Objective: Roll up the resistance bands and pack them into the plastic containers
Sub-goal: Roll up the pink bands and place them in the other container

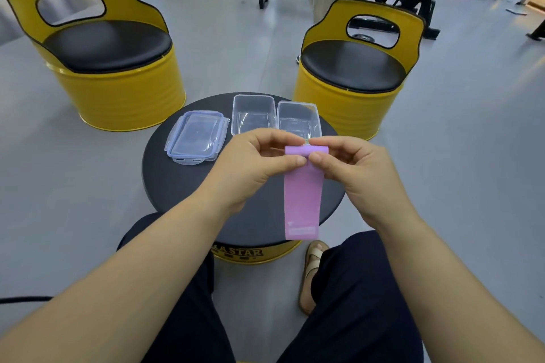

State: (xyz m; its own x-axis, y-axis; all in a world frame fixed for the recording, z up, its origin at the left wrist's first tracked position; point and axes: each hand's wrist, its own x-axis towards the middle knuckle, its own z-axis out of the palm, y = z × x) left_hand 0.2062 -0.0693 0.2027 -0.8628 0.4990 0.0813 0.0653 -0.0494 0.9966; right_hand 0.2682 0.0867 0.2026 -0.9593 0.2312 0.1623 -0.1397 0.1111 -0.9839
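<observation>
A pink resistance band (302, 203) hangs flat over the round black table (177, 186), its top end rolled into a small tube. My left hand (253, 165) and my right hand (356, 168) both pinch that rolled top between thumb and fingers, one at each side. Two clear plastic containers stand open at the back of the table, the left container (253, 113) and the right container (298, 119) side by side. A small greenish thing shows just behind the roll; I cannot tell what it is.
Clear lids with blue seals (196, 137) lie stacked at the table's left. Two yellow barrel chairs (112, 68) (354, 79) stand beyond the table. A person stands by gym benches and racks at the back. My knees and a sandalled foot (312, 271) sit under the table's edge.
</observation>
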